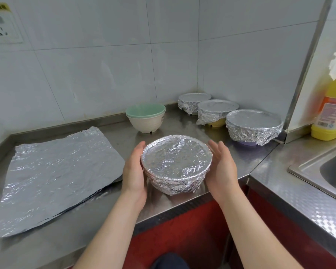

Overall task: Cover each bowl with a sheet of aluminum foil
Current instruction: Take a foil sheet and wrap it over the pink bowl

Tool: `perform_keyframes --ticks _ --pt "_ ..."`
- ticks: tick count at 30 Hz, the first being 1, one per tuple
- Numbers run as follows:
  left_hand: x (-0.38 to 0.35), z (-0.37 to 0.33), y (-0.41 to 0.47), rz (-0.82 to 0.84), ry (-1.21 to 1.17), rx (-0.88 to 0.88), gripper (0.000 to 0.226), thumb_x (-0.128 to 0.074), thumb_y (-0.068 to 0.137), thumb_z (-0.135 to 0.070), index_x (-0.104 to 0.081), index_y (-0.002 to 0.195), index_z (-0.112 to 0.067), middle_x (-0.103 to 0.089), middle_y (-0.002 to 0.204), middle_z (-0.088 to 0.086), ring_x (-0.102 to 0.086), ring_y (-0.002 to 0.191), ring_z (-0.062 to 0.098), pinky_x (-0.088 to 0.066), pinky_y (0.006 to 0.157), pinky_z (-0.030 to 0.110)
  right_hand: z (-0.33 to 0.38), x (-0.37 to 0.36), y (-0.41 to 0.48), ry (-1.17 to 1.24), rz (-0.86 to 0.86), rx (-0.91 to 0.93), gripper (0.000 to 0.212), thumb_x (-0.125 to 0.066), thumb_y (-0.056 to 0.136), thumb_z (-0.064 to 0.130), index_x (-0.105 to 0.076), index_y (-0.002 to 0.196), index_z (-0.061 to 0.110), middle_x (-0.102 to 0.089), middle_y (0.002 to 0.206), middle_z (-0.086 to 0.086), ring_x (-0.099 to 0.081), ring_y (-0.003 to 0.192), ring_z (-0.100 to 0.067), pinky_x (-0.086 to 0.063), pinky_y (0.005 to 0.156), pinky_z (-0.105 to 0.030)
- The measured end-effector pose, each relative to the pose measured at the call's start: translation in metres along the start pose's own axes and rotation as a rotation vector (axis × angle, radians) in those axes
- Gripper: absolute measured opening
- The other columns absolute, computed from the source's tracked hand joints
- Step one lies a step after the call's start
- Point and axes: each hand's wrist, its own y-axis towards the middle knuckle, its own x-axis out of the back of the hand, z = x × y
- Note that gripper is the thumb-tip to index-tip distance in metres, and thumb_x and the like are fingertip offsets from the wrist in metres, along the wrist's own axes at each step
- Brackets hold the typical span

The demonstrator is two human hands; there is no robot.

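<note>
A bowl wrapped in crinkled aluminum foil [176, 162] stands on the steel counter [109, 133] near its front edge. My left hand [134, 171] lies flat against the bowl's left side, fingers straight. On the other side my right hand [221, 169] is held beside the bowl with straight fingers, its fingertips a little off the rim. Flat foil sheets [56, 175] lie in a stack at the left. A green bowl nested in a cream bowl [145, 119], both uncovered, stands behind. Three foil-covered bowls [253, 125] sit in the back right corner.
A yellow detergent bottle [332, 105] stands at the right behind a steel divider. A sink [334, 167] lies at the far right. Tiled walls close the back and the corner. The counter's front edge runs just below the wrapped bowl.
</note>
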Motion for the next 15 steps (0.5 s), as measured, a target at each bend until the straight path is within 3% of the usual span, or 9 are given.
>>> perform_keyframes --ticks 2,4,7,12,15 --pt "-0.003 0.010 -0.002 -0.016 0.008 -0.020 0.041 -0.060 0.085 -0.047 -0.068 0.115 -0.020 -0.068 0.118 0.000 -0.062 0.112 0.016 -0.045 0.101 0.042 -0.005 -0.002 -0.001 -0.037 0.023 -0.024 0.039 -0.045 0.099 0.040 -0.062 0.121 0.014 -0.070 0.114 -0.007 -0.066 0.106 -0.025 -0.050 0.095 -0.043" --pt "-0.005 0.020 0.002 -0.074 -0.009 -0.047 0.049 -0.062 0.080 -0.049 -0.065 0.122 -0.023 -0.065 0.125 -0.001 -0.058 0.119 0.019 -0.040 0.107 0.048 -0.009 -0.005 -0.003 -0.064 -0.002 -0.037 0.033 -0.048 0.098 0.038 -0.067 0.112 0.016 -0.074 0.103 -0.006 -0.069 0.097 -0.025 -0.054 0.087 -0.041" --pt "-0.012 0.018 0.002 -0.139 -0.048 -0.044 0.037 -0.058 0.086 -0.038 -0.068 0.118 -0.022 -0.068 0.119 0.001 -0.063 0.113 0.021 -0.044 0.103 0.048 -0.012 -0.009 -0.005 -0.069 -0.040 -0.027 0.030 -0.050 0.098 0.037 -0.065 0.113 0.017 -0.072 0.103 -0.004 -0.069 0.095 -0.024 -0.055 0.082 -0.038" --pt "-0.014 0.005 0.004 -0.084 -0.086 0.041 0.033 -0.054 0.090 -0.035 -0.070 0.110 -0.014 -0.071 0.111 0.012 -0.066 0.105 0.030 -0.048 0.098 0.049 -0.014 -0.007 -0.007 -0.108 0.000 -0.011 0.026 -0.048 0.098 0.035 -0.069 0.095 0.022 -0.074 0.096 -0.001 -0.070 0.091 -0.020 -0.053 0.076 -0.034" --pt "-0.008 0.002 0.001 -0.110 -0.068 -0.025 0.035 -0.041 0.098 -0.037 -0.066 0.115 -0.020 -0.070 0.115 -0.002 -0.065 0.105 0.014 -0.047 0.099 0.039 -0.010 -0.001 0.000 -0.103 0.002 0.008 0.037 -0.045 0.097 0.044 -0.066 0.118 0.021 -0.069 0.117 0.000 -0.064 0.108 -0.018 -0.049 0.092 -0.037"
